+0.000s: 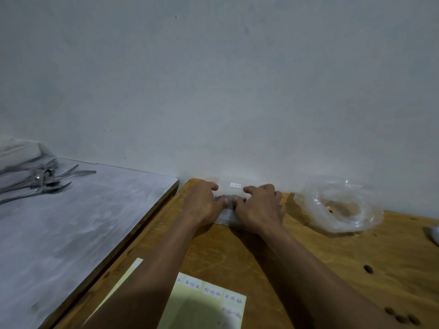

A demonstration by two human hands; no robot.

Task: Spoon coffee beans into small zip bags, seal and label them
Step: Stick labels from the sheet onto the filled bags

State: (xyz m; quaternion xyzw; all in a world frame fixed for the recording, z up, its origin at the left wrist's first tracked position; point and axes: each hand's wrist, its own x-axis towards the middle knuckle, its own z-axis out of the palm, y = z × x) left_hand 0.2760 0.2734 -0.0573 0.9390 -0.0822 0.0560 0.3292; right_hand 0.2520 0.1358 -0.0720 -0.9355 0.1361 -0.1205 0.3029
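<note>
A small clear zip bag with dark coffee beans inside lies on the wooden table close to the wall. A white label is stuck on its upper part. My left hand and my right hand lie side by side on the bag, and the fingertips of both pinch or press along it. The hands hide the bag's lower part. A sheet of handwritten labels lies near the front edge, between my forearms.
A crumpled clear plastic bag holding a few beans sits to the right. Loose beans lie scattered on the wood at right. To the left stands a grey marbled surface with a pile of metal cutlery.
</note>
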